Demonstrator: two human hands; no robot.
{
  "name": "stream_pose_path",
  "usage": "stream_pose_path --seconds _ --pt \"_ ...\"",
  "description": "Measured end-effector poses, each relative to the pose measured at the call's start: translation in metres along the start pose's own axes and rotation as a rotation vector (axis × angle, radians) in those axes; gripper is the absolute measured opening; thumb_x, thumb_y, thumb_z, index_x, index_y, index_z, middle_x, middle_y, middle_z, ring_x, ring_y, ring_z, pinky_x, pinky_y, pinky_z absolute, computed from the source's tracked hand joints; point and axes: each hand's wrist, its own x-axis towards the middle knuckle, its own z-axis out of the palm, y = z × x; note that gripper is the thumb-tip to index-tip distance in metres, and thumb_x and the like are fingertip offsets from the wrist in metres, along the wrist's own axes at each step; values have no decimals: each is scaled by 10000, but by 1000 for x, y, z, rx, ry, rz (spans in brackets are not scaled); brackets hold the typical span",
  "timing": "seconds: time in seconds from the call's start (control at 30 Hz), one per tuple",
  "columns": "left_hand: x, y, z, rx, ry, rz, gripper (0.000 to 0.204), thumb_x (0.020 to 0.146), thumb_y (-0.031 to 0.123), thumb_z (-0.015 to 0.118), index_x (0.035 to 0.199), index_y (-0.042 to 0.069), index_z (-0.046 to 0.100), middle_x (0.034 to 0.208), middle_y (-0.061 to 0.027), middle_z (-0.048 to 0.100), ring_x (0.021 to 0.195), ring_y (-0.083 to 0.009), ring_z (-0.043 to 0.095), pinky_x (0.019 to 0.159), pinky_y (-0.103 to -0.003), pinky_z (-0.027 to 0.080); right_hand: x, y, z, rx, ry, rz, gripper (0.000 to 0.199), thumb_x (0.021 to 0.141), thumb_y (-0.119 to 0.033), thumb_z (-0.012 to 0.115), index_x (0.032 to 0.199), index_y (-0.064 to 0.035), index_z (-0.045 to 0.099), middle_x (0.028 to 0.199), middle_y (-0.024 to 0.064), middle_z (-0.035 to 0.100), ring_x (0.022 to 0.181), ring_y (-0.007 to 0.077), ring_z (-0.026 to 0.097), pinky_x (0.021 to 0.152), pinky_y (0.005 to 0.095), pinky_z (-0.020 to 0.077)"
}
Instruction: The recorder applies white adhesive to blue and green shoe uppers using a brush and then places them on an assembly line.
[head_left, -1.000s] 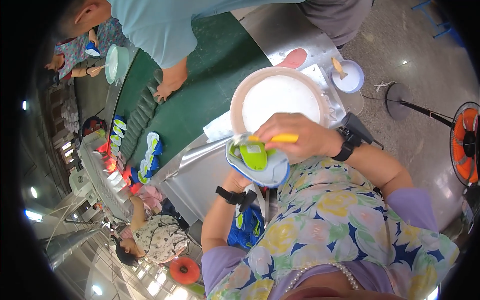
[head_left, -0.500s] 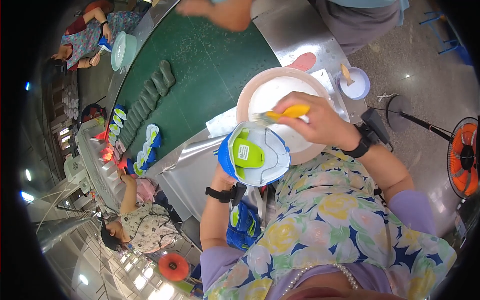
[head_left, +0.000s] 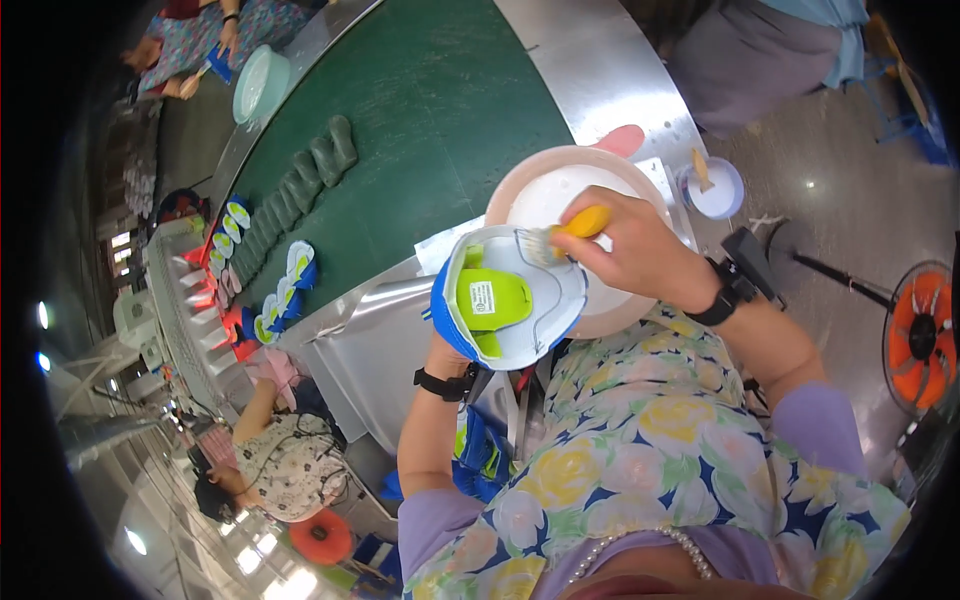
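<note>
My left hand [head_left: 449,352] grips a blue shoe upper [head_left: 556,312] from below, its fingers mostly hidden behind it. The upper's white lining faces up, with a lime-green tongue and a white label inside. In my right hand [head_left: 642,252] is a brush [head_left: 587,222] with a yellow handle. Its pale bristles meet the lining near the far edge, slightly blurred. Behind both hands stands a wide pinkish basin [head_left: 512,184] with white liquid, partly covered by the upper and my right hand.
Dark shoe lasts [head_left: 296,187] line the green conveyor [head_left: 430,110], beside several blue-and-green uppers [head_left: 292,283]. A small tub [head_left: 722,200] with another brush stands right of the basin. An orange fan [head_left: 920,338] is at far right. Co-workers sit at left; another person is at upper right.
The brush has moved from the upper's far rim, by the basin, onto the white lining. The upper has turned slightly, and the whole view has shifted a little.
</note>
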Motion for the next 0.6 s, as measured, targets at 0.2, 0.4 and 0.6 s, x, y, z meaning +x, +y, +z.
stream_pose_path --seconds 0.2,0.4,0.6 --pt "-11 5 -46 -12 66 151 401 953 237 544 1310 58 514 1224 -100 612 1052 -213 629 883 -366 539 4 2 17 -37 -4 391 202 837 -163 690 829 28 625 659 111 625 587 238 612 565 328 479" --pt "-14 10 -75 50 105 176 404 955 235 549 1311 50 509 1232 -96 606 1058 -209 624 886 -346 531 42 0 51 13 -80 -177 184 842 -91 685 996 -31 603 930 115 654 786 245 642 678 299 493" --pt "-31 28 -96 -71 203 83 398 933 195 587 1289 31 523 1218 -99 613 1028 -193 632 836 -327 546 -11 62 66 -121 -250 121 119 862 -92 627 955 -24 599 900 134 630 826 292 621 737 347 493"
